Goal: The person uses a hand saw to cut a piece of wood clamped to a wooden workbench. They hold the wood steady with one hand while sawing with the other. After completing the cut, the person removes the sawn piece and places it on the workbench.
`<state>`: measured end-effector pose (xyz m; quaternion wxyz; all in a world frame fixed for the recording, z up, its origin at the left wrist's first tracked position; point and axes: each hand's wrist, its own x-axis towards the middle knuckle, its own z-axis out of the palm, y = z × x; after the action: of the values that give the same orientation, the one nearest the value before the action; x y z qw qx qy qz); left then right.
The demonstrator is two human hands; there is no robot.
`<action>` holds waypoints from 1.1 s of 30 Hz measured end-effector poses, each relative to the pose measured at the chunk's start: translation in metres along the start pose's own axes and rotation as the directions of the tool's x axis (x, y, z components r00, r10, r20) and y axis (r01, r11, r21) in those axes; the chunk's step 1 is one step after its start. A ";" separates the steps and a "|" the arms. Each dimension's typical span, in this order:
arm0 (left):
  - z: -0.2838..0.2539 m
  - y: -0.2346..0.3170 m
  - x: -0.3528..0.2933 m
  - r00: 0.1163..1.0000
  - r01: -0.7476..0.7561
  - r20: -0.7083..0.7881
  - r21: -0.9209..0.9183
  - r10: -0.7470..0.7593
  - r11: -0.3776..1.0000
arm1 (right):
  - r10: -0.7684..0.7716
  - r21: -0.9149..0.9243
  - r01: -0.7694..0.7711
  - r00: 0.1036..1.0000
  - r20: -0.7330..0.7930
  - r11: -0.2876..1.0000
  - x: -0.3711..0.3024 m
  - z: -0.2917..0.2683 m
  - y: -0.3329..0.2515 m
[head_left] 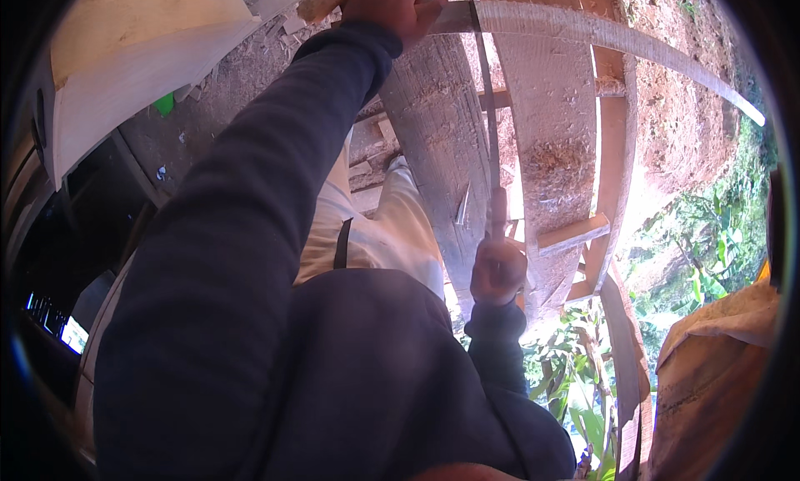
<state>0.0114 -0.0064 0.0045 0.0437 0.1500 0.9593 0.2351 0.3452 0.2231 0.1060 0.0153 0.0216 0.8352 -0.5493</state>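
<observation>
Right of centre, a long, narrow tool (493, 139) is gripped in the curled right hand (498, 271). At top centre, above worn planks (550, 106), a pale strip (542, 20) is touched by the left hand (387, 8), whose grip cannot be told.

Open-sided work area, strong daylight from right. Reddish dirt ground (679, 98) upper right, green plants (704, 244) below. Plank worktop (546, 89), gaps between boards. Left: dim floor (200, 139) with wood scraps, pale wooden panel (142, 56), dark recess (79, 231).
</observation>
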 end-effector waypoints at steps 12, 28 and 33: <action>-0.003 0.002 -0.007 0.999 0.029 0.027 0.077 -0.031 0.997 | 0.246 0.352 -0.234 0.969 0.011 0.906 0.108 0.036 -0.024; 0.000 -0.004 -0.004 0.999 0.018 -0.038 0.093 -0.015 0.995 | 0.217 0.449 -0.178 0.976 -0.036 0.876 0.107 0.044 -0.014; -0.001 -0.003 -0.001 0.996 -0.061 -0.054 0.065 0.065 0.996 | 0.133 0.058 -0.136 0.990 0.050 0.989 -0.021 -0.022 -0.024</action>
<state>0.0110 -0.0093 0.0040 0.0044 0.1748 0.9620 0.2098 0.3650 0.2338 0.1376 0.0706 0.0658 0.8139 -0.5729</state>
